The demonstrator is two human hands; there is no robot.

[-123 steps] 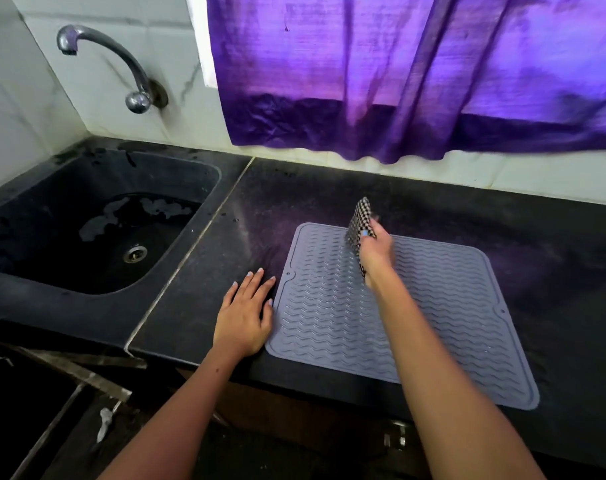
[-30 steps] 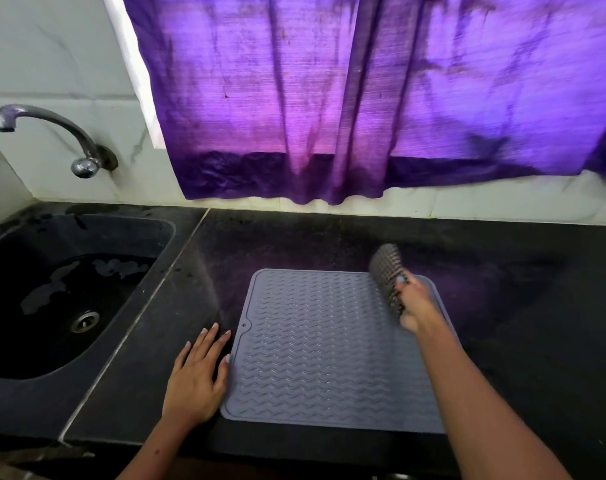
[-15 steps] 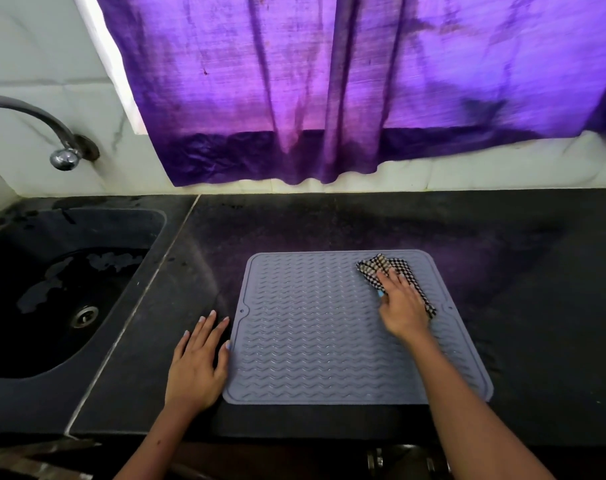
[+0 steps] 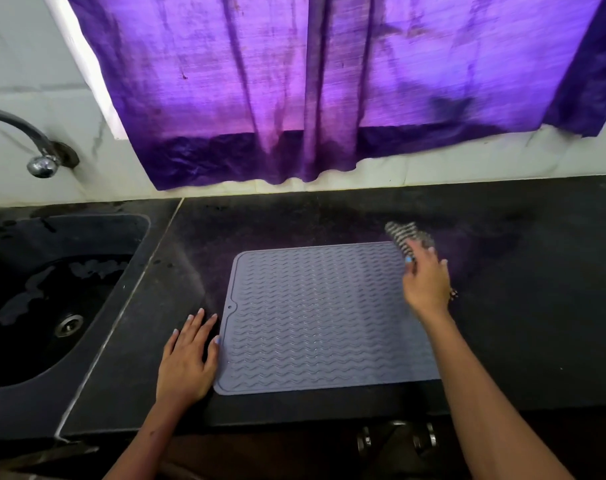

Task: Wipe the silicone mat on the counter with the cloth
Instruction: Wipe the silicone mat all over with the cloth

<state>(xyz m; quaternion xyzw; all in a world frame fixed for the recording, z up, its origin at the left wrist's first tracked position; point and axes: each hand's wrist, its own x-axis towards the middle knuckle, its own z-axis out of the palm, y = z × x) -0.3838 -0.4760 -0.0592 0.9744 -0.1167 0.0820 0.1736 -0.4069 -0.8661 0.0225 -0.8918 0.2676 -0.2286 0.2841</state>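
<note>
Now the cloth [image 4: 408, 237] is seen lifted at the far right corner of the silicone mat [image 4: 322, 317], held in the fingers [image 4: 409, 260] of the right hand [image 4: 426, 282]. The checked fabric is motion-blurred and sticks up beyond the fingertips, partly over the bare counter [image 4: 536, 306]; whether it touches the mat at this instant cannot be told. The fingers are curled loosely round it, though the exact grip is blurred.

Change noted against half a second earlier: the cloth was then pressed flat under the right hand on the mat's far right area, inward of the corner. It is now raised and carried outward past the rim. The posture matches the frame of one second ago, where the cloth was likewise lifted at that corner. A repeated lift-and-press or flicking stroke is inferred.

The left hand [image 4: 187, 362] is laid flat on the counter, fingers straight and together, their tips just beside the mat's near left edge; this is unchanged across all frames, and bracing of the mat is inferred.

Against the oldest frame, the cloth has been moved from the mat's far middle to its far right corner.

Judgement: wiping is under way; the area nearer the left fingers appears not yet covered.
</note>
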